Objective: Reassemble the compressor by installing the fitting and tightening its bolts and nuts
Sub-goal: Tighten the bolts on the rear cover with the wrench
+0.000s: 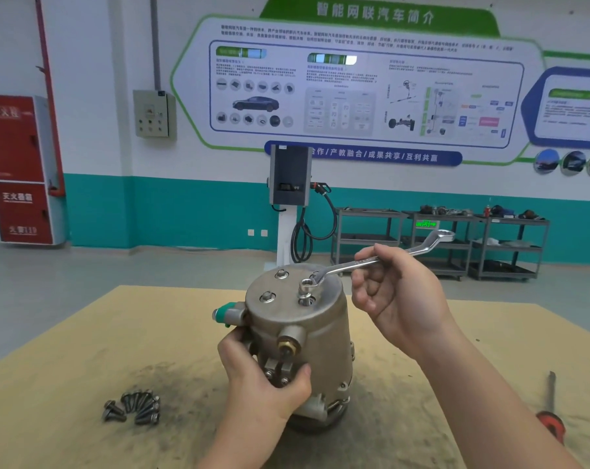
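A grey metal compressor (324, 319) stands upright on the tan table (83, 360). My left hand (263, 377) grips its lower front, around the brass-tipped fitting (290, 343) and the small bolted bracket. My right hand (395, 296) holds a silver ring wrench (347, 265) by its shaft. The wrench's ring end sits on a raised bolt (306, 288) on the compressor's top face. Two other bolts (268, 296) lie seated in that top face. A green-capped port (227, 313) sticks out on the left side.
Several loose flanged bolts (132, 406) lie in a pile on the table at the front left, on a dark smudge. A red-handled tool (552, 418) lies at the right edge. Behind the table are a charging post (290, 184) and metal shelf carts (442, 242).
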`<state>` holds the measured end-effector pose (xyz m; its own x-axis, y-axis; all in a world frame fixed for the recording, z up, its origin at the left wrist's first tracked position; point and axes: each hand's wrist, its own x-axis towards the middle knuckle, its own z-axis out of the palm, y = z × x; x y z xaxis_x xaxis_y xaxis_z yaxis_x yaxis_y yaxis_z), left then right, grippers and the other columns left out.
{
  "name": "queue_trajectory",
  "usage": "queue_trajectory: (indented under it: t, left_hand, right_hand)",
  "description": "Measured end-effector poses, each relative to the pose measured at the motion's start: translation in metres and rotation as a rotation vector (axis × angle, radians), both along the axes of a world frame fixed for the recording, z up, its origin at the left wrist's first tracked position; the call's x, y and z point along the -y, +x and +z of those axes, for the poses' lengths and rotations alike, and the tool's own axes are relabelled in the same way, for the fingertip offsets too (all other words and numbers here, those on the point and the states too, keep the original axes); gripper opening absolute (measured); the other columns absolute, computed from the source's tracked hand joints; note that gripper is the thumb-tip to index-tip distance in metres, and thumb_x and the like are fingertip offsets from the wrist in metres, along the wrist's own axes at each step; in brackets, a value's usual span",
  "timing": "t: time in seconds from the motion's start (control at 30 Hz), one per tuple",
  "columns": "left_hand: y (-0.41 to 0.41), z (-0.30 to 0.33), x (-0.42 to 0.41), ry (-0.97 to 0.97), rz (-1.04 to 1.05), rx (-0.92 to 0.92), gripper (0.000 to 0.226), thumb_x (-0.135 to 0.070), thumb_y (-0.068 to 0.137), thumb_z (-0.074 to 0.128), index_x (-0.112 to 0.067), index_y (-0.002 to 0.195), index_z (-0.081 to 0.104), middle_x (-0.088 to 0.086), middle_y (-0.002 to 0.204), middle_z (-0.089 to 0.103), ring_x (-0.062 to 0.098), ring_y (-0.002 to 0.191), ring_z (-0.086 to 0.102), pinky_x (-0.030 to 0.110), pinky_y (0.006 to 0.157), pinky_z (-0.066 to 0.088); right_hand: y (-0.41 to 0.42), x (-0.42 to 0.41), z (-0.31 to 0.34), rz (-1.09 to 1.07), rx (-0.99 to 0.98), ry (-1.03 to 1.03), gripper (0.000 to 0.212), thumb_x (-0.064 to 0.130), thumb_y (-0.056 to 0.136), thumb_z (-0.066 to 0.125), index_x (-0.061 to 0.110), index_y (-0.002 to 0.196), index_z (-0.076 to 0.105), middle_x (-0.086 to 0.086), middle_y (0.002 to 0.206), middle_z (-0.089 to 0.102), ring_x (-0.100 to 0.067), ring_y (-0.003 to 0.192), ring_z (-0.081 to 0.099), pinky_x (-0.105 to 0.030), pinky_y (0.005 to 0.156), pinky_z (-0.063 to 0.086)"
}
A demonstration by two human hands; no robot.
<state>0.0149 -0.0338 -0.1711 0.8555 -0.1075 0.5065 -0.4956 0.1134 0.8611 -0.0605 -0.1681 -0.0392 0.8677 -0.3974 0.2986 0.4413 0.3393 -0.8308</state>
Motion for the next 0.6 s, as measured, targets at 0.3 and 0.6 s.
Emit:
queue_trajectory:
  t: [0.3, 0.6]
  left_hand:
    - [-0.004, -0.002, 0.005, 0.008, -0.086, 0.035, 0.084, -0.023, 0.046, 0.081, -0.034, 0.110, 0.029, -0.011, 0.117, 0.037, 0.011, 0.103, 0.059, 0.006, 0.074, 0.046]
    - [0.000, -0.003, -0.004, 0.090, -0.213, 0.102, 0.079, -0.040, 0.047, 0.075, -0.061, 0.109, 0.030, -0.019, 0.116, 0.037, 0.010, 0.105, 0.060, 0.025, 0.087, 0.053]
  right_hand:
    - [0.005, 0.006, 0.000, -0.172, 0.165, 0.006, 0.024, -0.004, 0.094, 0.031, 0.010, 0.104, 0.048, -0.006, 0.059, 0.064, -0.013, 0.041, 0.050, -0.023, 0.038, 0.038]
    - [0.009, 0.002, -0.024, -0.319, 0.478, 0.202, 0.023, 0.002, 0.087, 0.027, 0.014, 0.083, 0.046, -0.004, 0.043, 0.046, -0.018, 0.034, 0.035, -0.016, 0.039, 0.026]
